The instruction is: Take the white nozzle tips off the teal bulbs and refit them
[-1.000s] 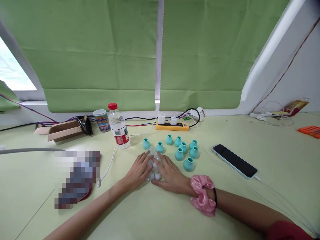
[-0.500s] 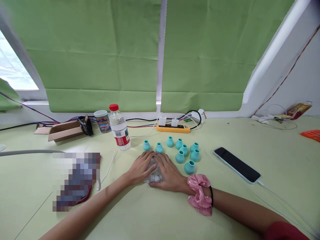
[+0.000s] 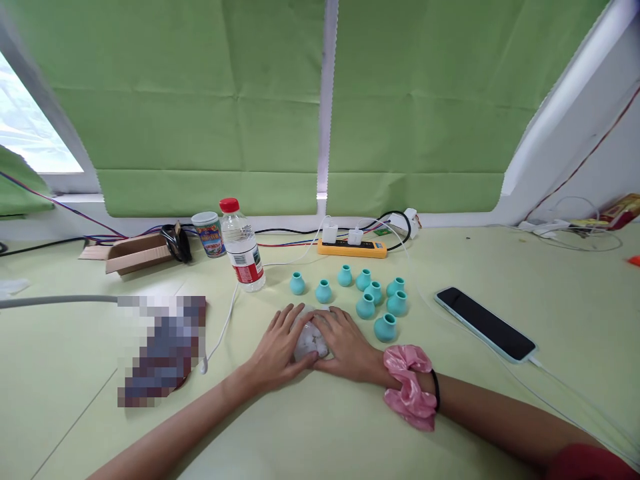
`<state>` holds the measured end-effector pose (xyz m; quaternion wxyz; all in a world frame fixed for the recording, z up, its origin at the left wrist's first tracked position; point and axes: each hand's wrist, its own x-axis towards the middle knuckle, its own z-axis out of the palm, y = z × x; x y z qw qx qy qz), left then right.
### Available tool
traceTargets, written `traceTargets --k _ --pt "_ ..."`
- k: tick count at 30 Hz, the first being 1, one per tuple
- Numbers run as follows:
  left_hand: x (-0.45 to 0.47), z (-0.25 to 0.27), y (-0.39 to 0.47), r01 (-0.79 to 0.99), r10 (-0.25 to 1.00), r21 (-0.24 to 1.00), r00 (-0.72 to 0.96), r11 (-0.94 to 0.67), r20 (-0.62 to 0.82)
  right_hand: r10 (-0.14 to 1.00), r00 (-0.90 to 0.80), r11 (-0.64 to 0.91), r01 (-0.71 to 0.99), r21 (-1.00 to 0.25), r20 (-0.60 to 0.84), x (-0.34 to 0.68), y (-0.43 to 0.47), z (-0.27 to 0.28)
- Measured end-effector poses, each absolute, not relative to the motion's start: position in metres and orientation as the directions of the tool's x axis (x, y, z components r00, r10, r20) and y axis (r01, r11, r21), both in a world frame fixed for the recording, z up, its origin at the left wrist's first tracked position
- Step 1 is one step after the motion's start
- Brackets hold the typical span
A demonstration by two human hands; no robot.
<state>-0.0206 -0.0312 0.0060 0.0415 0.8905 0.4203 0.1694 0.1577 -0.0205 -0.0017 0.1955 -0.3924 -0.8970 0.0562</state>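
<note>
A clear plastic bag (image 3: 310, 340) with small whitish pieces inside lies on the table between my hands. My left hand (image 3: 281, 348) curves round its left side, the thumb along the near edge. From the right, my right hand (image 3: 347, 347) cups the same bag, and the fingertips of both hands meet over its top. What the pieces in the bag are, I cannot make out. Just beyond my fingers stand several small turquoise vase-shaped pots (image 3: 323, 291), most of them grouped to the right. A pink scrunchie (image 3: 410, 387) circles my right wrist.
Behind the pots lies a yellow power strip (image 3: 353, 249) with white plugs. A red-capped bottle (image 3: 243, 250), a paper cup (image 3: 209, 233) and an open cardboard box (image 3: 137, 255) stand back left. On the right a phone (image 3: 485, 323) is on a cable. A blurred-out object (image 3: 165, 353) lies left.
My hands have shifted round the plastic bag, which now looks more gathered between them. The gap between my fingers and the pots has grown. The whole view has shifted slightly.
</note>
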Motion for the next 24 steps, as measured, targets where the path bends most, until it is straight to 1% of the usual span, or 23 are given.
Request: traceTargets --k 3,5,7,9,11,14,17,20,24 --pt "-0.025 0.002 -0.032 0.727 0.75 0.204 0.596 -0.656 0.286 0.72 -0.596 0.692 0.654 -0.305 0.356 0.165 -0.022 -0.001" --pt "-0.026 -0.002 -0.032 0.775 0.79 0.196 0.536 -0.6 0.297 0.735 -0.56 0.675 0.657 -0.335 0.383 0.169 -0.022 -0.002" --pt "-0.026 -0.004 -0.031 0.816 0.833 0.209 0.48 -0.539 0.276 0.752 -0.526 0.653 0.672 -0.348 0.396 0.171 -0.022 -0.003" --pt "-0.025 -0.005 -0.03 0.821 0.85 0.232 0.478 -0.522 0.222 0.749 -0.533 0.657 0.675 -0.337 0.392 0.172 -0.022 -0.004" --pt "-0.025 -0.004 -0.031 0.809 0.845 0.246 0.503 -0.535 0.184 0.716 -0.593 0.695 0.654 -0.298 0.367 0.172 -0.021 -0.003" --pt "-0.025 -0.002 -0.034 0.791 0.829 0.248 0.534 -0.559 0.166 0.662 -0.682 0.748 0.621 -0.233 0.309 0.171 -0.022 0.0" --pt "-0.026 -0.002 -0.037 0.777 0.814 0.244 0.557 -0.581 0.164 0.626 -0.724 0.779 0.602 -0.178 0.289 0.171 -0.023 0.001" --pt "-0.026 -0.004 -0.037 0.783 0.824 0.259 0.537 -0.566 0.179 0.63 -0.711 0.774 0.609 -0.172 0.314 0.17 -0.023 0.0" --pt "-0.027 -0.004 -0.036 0.807 0.842 0.245 0.495 -0.536 0.212 0.698 -0.605 0.706 0.67 -0.229 0.382 0.169 -0.021 -0.003"
